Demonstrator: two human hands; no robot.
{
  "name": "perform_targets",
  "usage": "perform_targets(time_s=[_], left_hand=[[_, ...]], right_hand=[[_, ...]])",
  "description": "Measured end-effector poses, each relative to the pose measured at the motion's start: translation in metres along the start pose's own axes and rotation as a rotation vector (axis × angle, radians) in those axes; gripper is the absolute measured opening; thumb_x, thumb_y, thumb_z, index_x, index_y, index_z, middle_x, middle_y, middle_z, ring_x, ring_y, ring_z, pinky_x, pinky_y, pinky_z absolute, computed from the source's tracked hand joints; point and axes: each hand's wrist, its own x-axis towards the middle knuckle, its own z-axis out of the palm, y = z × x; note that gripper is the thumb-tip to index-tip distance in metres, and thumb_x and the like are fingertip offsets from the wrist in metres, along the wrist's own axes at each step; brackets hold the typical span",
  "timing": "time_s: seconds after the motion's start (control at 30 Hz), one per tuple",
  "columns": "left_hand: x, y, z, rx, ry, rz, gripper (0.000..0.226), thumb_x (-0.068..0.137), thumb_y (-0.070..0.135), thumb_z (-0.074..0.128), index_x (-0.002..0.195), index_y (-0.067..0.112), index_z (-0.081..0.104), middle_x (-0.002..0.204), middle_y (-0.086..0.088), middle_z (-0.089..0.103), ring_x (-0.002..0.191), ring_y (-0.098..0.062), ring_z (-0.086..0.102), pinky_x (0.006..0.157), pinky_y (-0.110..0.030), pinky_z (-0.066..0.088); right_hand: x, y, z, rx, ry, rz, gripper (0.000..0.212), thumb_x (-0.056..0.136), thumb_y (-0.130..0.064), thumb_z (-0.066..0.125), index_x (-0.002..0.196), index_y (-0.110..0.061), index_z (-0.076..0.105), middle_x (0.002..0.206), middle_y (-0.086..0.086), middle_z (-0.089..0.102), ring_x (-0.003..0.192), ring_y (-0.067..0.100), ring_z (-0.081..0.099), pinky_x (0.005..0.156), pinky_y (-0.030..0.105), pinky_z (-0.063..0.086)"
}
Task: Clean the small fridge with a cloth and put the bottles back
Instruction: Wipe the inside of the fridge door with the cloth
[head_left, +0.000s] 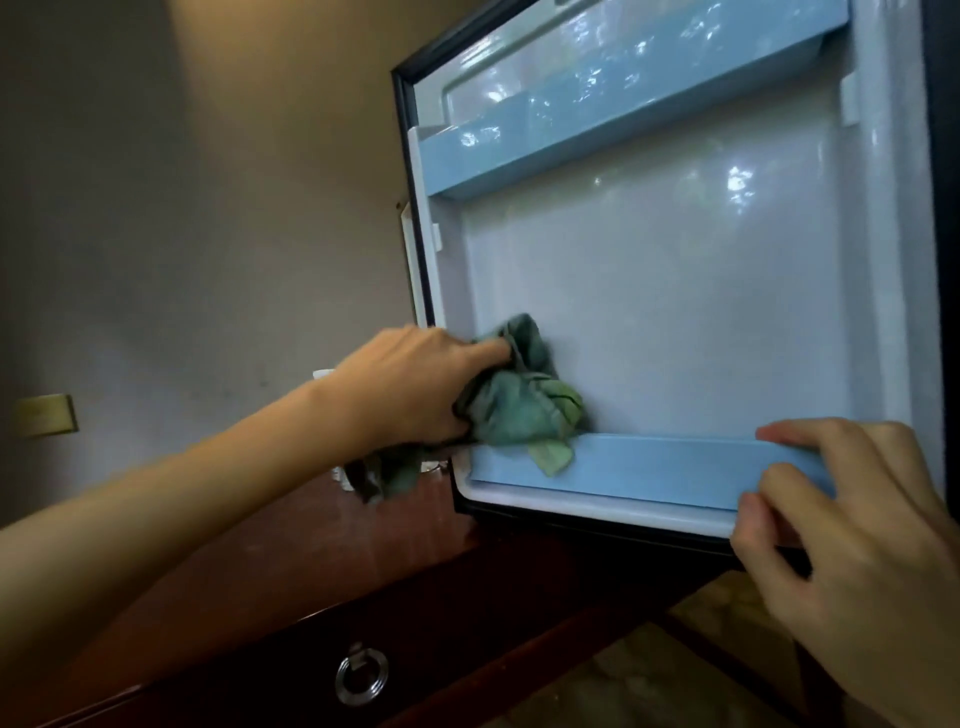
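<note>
The small fridge's open door (675, 312) fills the upper right, its white inner face toward me, with a blue upper shelf (597, 130) and a blue lower shelf rail (649, 467). My left hand (415, 384) grips a bunched green cloth (524, 405) and presses it against the door's lower left inside corner, just above the lower rail. My right hand (841, 530) holds the door's bottom right corner, fingers curled over the blue rail and thumb under the edge. No bottles are in view.
A dark reddish wooden cabinet (311, 571) with a metal ring pull (361, 675) stands below the door. A beige wall is on the left with a brass plate (47, 414). Small white items (345, 475) sit on the cabinet top behind my left hand.
</note>
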Motion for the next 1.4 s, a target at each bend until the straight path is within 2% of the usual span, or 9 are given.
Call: perform_targets(time_s=[0.2, 0.37, 0.5, 0.67, 0.8, 0.93, 1.03, 1.23, 1.4], left_hand=[[-0.014, -0.002, 0.013, -0.107, 0.029, 0.037, 0.056, 0.081, 0.044, 0.063, 0.130, 0.036, 0.037, 0.104, 0.004, 0.066, 0.080, -0.029, 0.064, 0.060, -0.036, 0.043], [-0.051, -0.004, 0.030, -0.357, 0.125, 0.070, 0.050, 0.074, 0.037, 0.079, 0.115, 0.031, 0.050, 0.084, 0.005, 0.065, 0.069, -0.020, 0.061, 0.060, -0.038, 0.051], [-0.062, 0.001, 0.033, -0.582, 0.128, -0.069, 0.050, 0.064, 0.038, 0.079, 0.106, 0.037, 0.052, 0.077, 0.006, 0.067, 0.061, -0.012, 0.061, 0.059, -0.033, 0.050], [-0.092, 0.019, 0.035, -0.958, -0.087, -0.131, 0.046, 0.064, 0.012, 0.085, 0.100, 0.028, 0.060, 0.093, 0.006, 0.069, 0.084, -0.010, 0.068, 0.077, -0.030, 0.054], [-0.114, 0.039, 0.040, -0.931, -0.176, -0.064, 0.046, 0.067, 0.016, 0.087, 0.098, 0.031, 0.056, 0.093, 0.011, 0.068, 0.081, -0.007, 0.068, 0.071, -0.033, 0.055], [-0.100, 0.029, 0.029, -0.771, -0.036, -0.032, 0.049, 0.066, 0.017, 0.088, 0.100, 0.031, 0.055, 0.103, 0.029, 0.065, 0.085, 0.006, 0.067, 0.072, -0.013, 0.049], [-0.085, 0.014, 0.015, -0.600, 0.167, -0.077, 0.056, 0.066, 0.023, 0.086, 0.106, 0.035, 0.049, 0.114, 0.034, 0.063, 0.089, 0.003, 0.068, 0.076, -0.016, 0.052], [-0.024, -0.004, -0.012, -0.208, 0.577, -0.084, 0.045, 0.077, 0.020, 0.073, 0.118, 0.021, 0.056, 0.112, 0.001, 0.067, 0.091, -0.027, 0.064, 0.068, -0.043, 0.055], [0.009, -0.014, -0.017, -0.135, 0.091, -0.032, 0.043, 0.080, 0.029, 0.070, 0.116, 0.033, 0.046, 0.089, 0.002, 0.065, 0.073, -0.025, 0.061, 0.067, -0.044, 0.056]], right_hand=[[-0.002, 0.002, 0.004, 0.006, 0.024, -0.016, 0.034, 0.091, -0.014, 0.046, 0.060, -0.003, 0.052, 0.101, 0.024, 0.061, 0.088, 0.037, 0.047, 0.078, 0.045, 0.044], [-0.002, 0.012, 0.009, -0.001, 0.018, -0.012, 0.031, 0.088, -0.014, 0.048, 0.059, -0.003, 0.052, 0.099, 0.026, 0.060, 0.088, 0.038, 0.046, 0.080, 0.044, 0.039], [-0.006, 0.008, 0.014, 0.001, 0.022, 0.011, 0.032, 0.089, -0.015, 0.049, 0.059, -0.003, 0.053, 0.101, 0.025, 0.059, 0.090, 0.039, 0.046, 0.075, 0.047, 0.043], [-0.003, 0.017, 0.011, 0.001, -0.010, 0.029, 0.032, 0.088, -0.016, 0.048, 0.061, -0.002, 0.055, 0.100, 0.026, 0.059, 0.089, 0.040, 0.046, 0.078, 0.043, 0.038], [-0.007, 0.013, 0.015, 0.012, -0.001, 0.073, 0.034, 0.091, -0.018, 0.046, 0.060, -0.003, 0.052, 0.101, 0.025, 0.057, 0.090, 0.040, 0.045, 0.074, 0.047, 0.041], [-0.007, 0.016, 0.019, 0.065, -0.036, 0.134, 0.039, 0.095, -0.022, 0.040, 0.061, -0.005, 0.048, 0.106, 0.021, 0.050, 0.093, 0.046, 0.050, 0.072, 0.058, 0.046], [-0.012, 0.019, 0.023, 0.098, -0.067, 0.157, 0.042, 0.097, -0.027, 0.036, 0.062, -0.007, 0.047, 0.111, 0.019, 0.046, 0.102, 0.050, 0.050, 0.077, 0.060, 0.048], [-0.018, 0.020, 0.027, 0.072, -0.165, 0.216, 0.039, 0.097, -0.035, 0.032, 0.069, -0.011, 0.043, 0.118, 0.018, 0.046, 0.110, 0.047, 0.047, 0.085, 0.060, 0.046], [-0.005, 0.015, 0.008, 0.078, -0.197, 0.224, 0.020, 0.090, -0.030, 0.037, 0.072, -0.023, 0.043, 0.099, 0.010, 0.053, 0.093, 0.041, 0.055, 0.075, 0.056, 0.049]])
